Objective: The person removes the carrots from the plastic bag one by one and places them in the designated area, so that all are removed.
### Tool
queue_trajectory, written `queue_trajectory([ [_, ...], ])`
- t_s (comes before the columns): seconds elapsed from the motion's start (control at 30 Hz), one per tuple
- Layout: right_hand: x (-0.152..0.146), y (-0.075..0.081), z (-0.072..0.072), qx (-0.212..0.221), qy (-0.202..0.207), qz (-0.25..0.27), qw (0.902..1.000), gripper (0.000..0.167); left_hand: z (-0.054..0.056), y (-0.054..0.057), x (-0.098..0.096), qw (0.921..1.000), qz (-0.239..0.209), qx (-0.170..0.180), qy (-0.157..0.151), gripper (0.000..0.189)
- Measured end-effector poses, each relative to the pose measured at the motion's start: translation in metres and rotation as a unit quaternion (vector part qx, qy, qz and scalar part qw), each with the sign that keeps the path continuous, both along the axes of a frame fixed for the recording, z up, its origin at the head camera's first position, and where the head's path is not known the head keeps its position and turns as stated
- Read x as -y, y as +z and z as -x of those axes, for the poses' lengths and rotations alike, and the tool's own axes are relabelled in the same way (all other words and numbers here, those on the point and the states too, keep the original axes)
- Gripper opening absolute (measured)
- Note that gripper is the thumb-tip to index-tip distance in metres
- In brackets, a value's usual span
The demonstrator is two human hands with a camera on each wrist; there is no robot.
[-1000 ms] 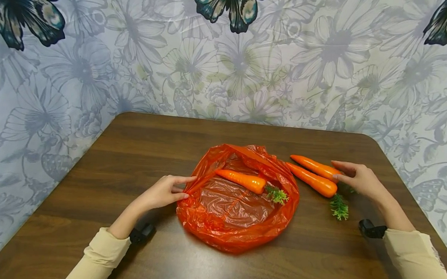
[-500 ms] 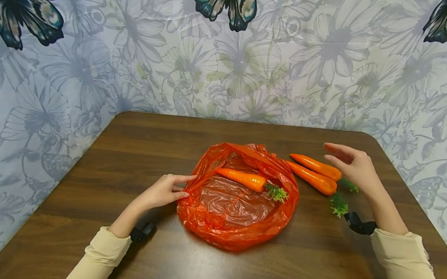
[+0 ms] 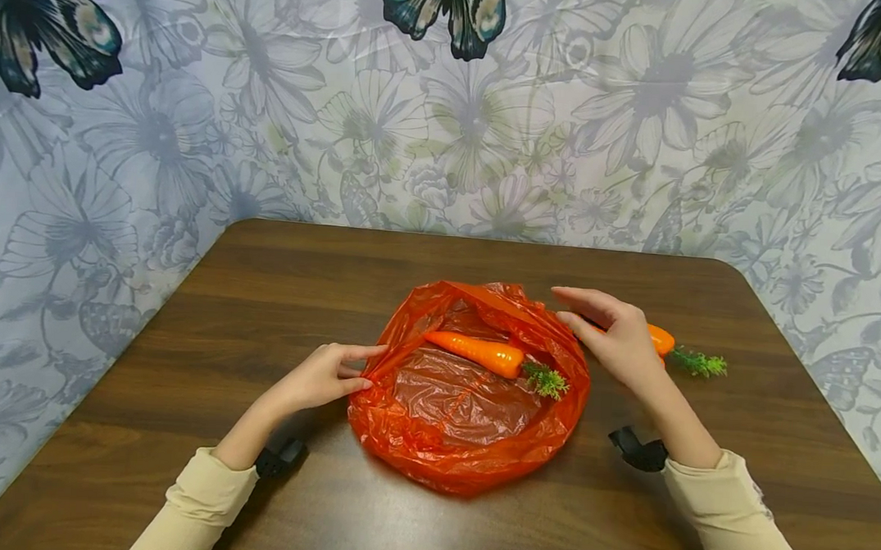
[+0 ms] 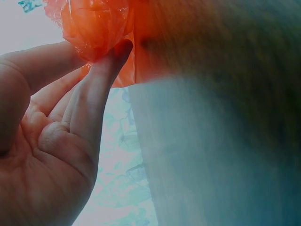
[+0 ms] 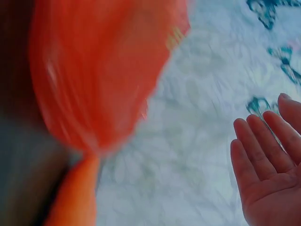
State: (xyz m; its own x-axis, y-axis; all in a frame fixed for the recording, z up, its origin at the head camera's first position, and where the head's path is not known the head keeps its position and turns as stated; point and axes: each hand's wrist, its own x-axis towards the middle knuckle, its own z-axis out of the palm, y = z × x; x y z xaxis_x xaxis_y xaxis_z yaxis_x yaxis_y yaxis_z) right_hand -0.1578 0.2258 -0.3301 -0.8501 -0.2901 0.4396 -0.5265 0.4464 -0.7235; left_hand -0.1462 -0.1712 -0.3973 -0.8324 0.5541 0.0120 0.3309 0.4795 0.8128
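Observation:
An orange-red plastic bag (image 3: 469, 469) stands with its mouth spread wide on the table. One carrot (image 3: 481, 353) with a green leafy top lies in it. My left hand (image 3: 325, 378) pinches the bag's left rim between thumb and fingers, as the left wrist view also shows around the bunched plastic (image 4: 96, 28). My right hand (image 3: 618, 336) hovers by the bag's right rim, its fingers straight with nothing between them. Under and behind it lies another carrot (image 3: 661, 340), partly covered. A carrot's orange body (image 5: 77, 197) shows below the bag in the right wrist view; other carrot parts are hidden by my hand.
The dark wooden table (image 3: 263, 275) has rounded far corners and meets a flower-patterned wall (image 3: 490, 146) with butterflies. A leafy carrot top (image 3: 698, 362) sticks out to the right of my right hand. Black camera straps sit at both wrists.
My right hand has left the carrots' leafy end and moved left over them to the bag's right rim. The left hand and the bag have stayed put.

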Motion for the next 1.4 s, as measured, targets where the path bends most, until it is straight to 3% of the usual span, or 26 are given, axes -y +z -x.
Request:
queue_trajectory([
  [0.2, 0.018, -0.036, 0.011, 0.021, 0.063, -0.097, 0.9931, 0.040, 0.000, -0.001, 0.000, 1.0000, 0.000, 0.002, 0.001, 0.051],
  [0.4, 0.029, -0.054, 0.015, 0.060, 0.110, -0.161, 0.9790, 0.047, 0.000, 0.000, -0.001, 1.0000, 0.001, 0.003, 0.002, 0.051],
  [0.67, 0.034, -0.060, 0.020, 0.094, 0.113, -0.174, 0.9737, 0.051, 0.000, 0.001, 0.000, 1.0000, 0.000, 0.004, 0.001, 0.051],
  [0.93, 0.036, -0.063, 0.023, 0.084, 0.106, -0.217, 0.9667, 0.056, 0.000, -0.001, 0.000, 1.0000, -0.001, 0.009, 0.004, 0.052],
  [1.4, 0.038, -0.065, 0.024, 0.098, 0.105, -0.199, 0.9694, 0.055, -0.001, 0.000, 0.001, 1.0000, -0.003, 0.006, 0.000, 0.051],
])
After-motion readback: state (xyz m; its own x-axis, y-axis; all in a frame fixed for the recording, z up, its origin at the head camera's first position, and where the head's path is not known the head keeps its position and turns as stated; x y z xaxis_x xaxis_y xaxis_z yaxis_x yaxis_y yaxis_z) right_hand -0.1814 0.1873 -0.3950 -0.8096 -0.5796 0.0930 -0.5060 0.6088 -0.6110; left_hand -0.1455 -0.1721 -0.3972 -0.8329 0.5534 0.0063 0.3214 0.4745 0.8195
